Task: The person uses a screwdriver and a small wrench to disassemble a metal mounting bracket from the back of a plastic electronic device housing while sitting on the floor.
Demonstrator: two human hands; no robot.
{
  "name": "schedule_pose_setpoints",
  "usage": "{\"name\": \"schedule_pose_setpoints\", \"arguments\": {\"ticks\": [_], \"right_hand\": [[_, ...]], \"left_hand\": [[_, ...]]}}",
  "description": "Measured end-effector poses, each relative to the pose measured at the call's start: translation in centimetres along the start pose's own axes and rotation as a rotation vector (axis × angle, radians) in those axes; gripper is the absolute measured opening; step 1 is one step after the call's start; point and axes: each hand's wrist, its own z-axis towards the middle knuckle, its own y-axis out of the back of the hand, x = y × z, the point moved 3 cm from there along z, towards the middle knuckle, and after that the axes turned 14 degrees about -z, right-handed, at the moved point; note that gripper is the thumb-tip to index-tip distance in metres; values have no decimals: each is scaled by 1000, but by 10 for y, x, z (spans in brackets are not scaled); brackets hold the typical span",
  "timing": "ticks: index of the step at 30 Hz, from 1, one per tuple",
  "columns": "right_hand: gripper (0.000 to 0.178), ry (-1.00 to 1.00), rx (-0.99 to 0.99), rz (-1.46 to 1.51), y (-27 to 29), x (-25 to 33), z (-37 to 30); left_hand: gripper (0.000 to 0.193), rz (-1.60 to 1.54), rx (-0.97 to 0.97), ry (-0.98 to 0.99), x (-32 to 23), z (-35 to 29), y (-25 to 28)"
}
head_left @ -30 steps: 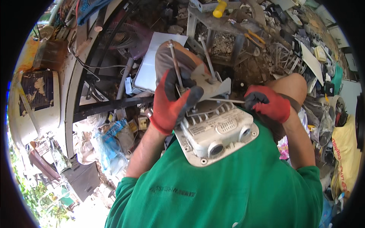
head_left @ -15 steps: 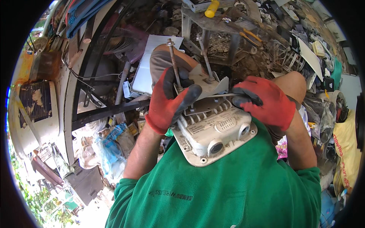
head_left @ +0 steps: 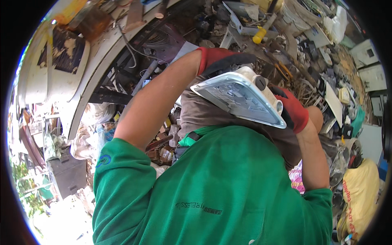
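A white box-shaped device housing (head_left: 241,94) is tilted up above my lap, its flat, bluish recessed face and pale rim turned toward me. Two round dark-centred ports show along its upper right side. My left hand (head_left: 224,60), in a red glove with a black palm, reaches over the far upper edge and grips the housing there; its fingertips are partly hidden. Wrapped around the right side, near the lower port, is my right hand (head_left: 293,109) in a matching glove. The metal bracket and long bolts on the back are out of sight behind the housing.
A yellow-handled tool (head_left: 259,36) lies on a low metal stand beyond the housing. Scrap and wires cover the ground ahead and to the right. A metal frame (head_left: 87,96) runs along my left. A yellow sack (head_left: 359,196) lies at lower right.
The housing has been lifted away from my belly and tipped over, so its ribbed back and bracket face away. My left hand has moved up and right to its far edge.
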Motion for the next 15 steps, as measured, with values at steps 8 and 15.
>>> {"name": "schedule_pose_setpoints", "arguments": {"ticks": [8, 15], "right_hand": [[40, -49, -155, 67, 10, -14, -1], [52, 17, 0, -80, -20, 16, -10]], "left_hand": [[64, -250, -301, -545, -18, -111, -28], [63, -6, -675, -436, 20, -122, -58]]}}
